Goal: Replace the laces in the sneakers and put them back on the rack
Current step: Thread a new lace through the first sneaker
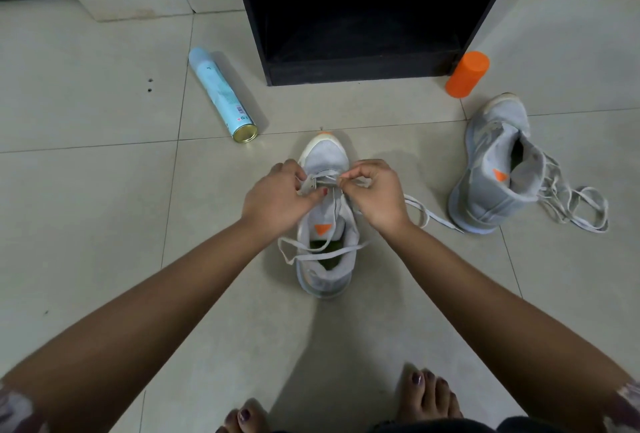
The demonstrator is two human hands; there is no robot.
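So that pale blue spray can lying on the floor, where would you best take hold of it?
Probably around the middle of the spray can, coming down from above with the grip across its width. It lies on its side on the floor, cap end away, gold base nearer, so the round body is exposed on both long sides.

**A tiled room in a home, beside the shoe rack**

This looks like a lived-in room of a home. The floor is laid with large, pale beige glazed tiles (104, 190) with thin dark joints, and the person stands on it with bare feet (429, 394). A low black open-fronted wooden rack (360, 74) sits directly on the tiles. Household things lie around it: a grey fabric sneaker with orange trim (325, 155), its mate with loose laces (495, 155), a pale blue aerosol can (221, 93) on its side, and an orange plastic cylinder (467, 74).
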